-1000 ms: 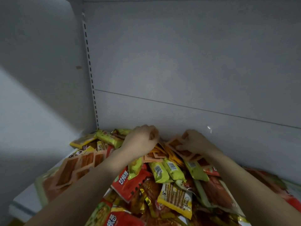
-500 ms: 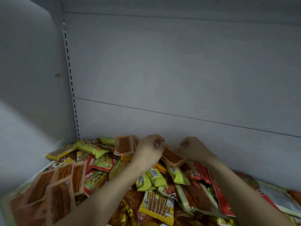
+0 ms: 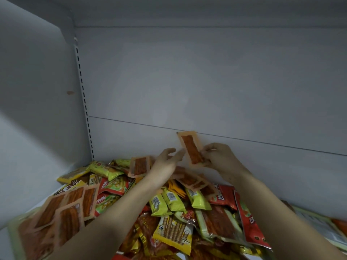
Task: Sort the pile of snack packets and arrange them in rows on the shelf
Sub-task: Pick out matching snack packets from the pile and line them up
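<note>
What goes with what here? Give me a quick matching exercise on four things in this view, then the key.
Things:
1. slim orange packet
2. left hand
3. yellow wafer-stick packet
4. orange packets overlapping

Place or state:
A. near front of the pile
B. lower left of the shelf
C. held up by the right hand
D. open, holding nothing

Pairs: 1-C, 2-D, 3-A, 4-B
</note>
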{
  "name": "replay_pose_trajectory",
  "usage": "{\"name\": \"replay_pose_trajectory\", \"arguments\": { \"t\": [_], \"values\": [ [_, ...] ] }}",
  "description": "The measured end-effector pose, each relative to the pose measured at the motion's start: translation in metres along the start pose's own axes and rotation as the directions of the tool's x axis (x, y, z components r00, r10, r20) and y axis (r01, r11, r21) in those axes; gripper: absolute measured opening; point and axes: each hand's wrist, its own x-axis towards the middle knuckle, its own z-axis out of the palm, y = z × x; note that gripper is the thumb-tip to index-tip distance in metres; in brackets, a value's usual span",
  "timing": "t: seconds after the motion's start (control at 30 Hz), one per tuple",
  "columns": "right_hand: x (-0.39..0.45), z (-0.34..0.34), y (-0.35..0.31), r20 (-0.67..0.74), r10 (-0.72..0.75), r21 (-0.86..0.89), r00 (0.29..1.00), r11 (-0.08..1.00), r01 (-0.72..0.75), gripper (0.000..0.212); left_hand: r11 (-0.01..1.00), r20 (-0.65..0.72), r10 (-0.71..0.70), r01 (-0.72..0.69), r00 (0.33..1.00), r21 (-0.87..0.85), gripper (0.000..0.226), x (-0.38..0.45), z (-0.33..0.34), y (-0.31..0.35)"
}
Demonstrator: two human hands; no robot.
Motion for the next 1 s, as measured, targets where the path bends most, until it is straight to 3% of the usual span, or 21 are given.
{"name": "replay_pose_trajectory", "arguments": {
  "t": [0.07, 0.17, 0.27, 0.37, 0.5, 0.6, 0.73, 0.87, 1.0],
  "values": [
    [-0.006, 0.01, -0.003, 0.067, -0.02, -0.029, 0.998, 0.999, 0.022, 0.012, 0.993, -0.009, 0.021, -0.021, 1.0, -0.114, 0.03, -0.003, 0.006, 0.004],
    [-0.004, 0.016, 0.002, 0.099, -0.032, -0.103, 0.995, 0.994, 0.042, 0.016, 0.99, -0.102, 0.093, -0.104, 0.99, -0.1, 0.018, -0.002, 0.0, 0.003],
    [0.005, 0.015, 0.018, 0.062, -0.108, -0.442, 0.992, 0.889, 0.124, 0.021, 0.994, -0.138, 0.072, -0.082, 0.988, -0.066, 0.012, -0.005, -0.013, 0.003],
    [0.008, 0.02, 0.041, 0.127, 0.058, -0.653, 0.99, 0.756, 0.04, 0.04, 0.997, -0.118, 0.072, -0.076, 0.99, -0.024, 0.017, -0.01, -0.021, 0.003],
    [0.017, 0.018, 0.063, 0.127, 0.136, -0.573, 0.983, 0.819, -0.04, 0.018, 0.998, -0.118, 0.061, -0.062, 0.991, 0.0, 0.018, -0.017, -0.027, 0.002],
    [0.021, 0.005, 0.055, 0.068, 0.059, -0.634, 0.996, 0.773, -0.003, 0.006, 1.0, -0.131, 0.019, -0.02, 0.991, -0.006, 0.015, -0.017, -0.03, -0.004],
    [0.015, -0.005, 0.06, 0.118, 0.185, -0.667, 0.976, 0.743, -0.06, 0.04, 0.999, -0.145, -0.031, 0.025, 0.989, -0.047, 0.019, -0.019, -0.029, -0.007],
    [0.012, -0.009, 0.071, 0.161, 0.241, -0.591, 0.957, 0.8, -0.102, 0.042, 0.997, -0.112, -0.058, 0.053, 0.992, -0.05, 0.018, -0.022, -0.024, -0.009],
    [0.006, -0.018, 0.063, 0.254, 0.298, -0.618, 0.92, 0.782, -0.082, 0.038, 0.998, -0.093, -0.062, 0.059, 0.994, -0.035, 0.017, -0.019, -0.021, -0.016]
  ]
}}
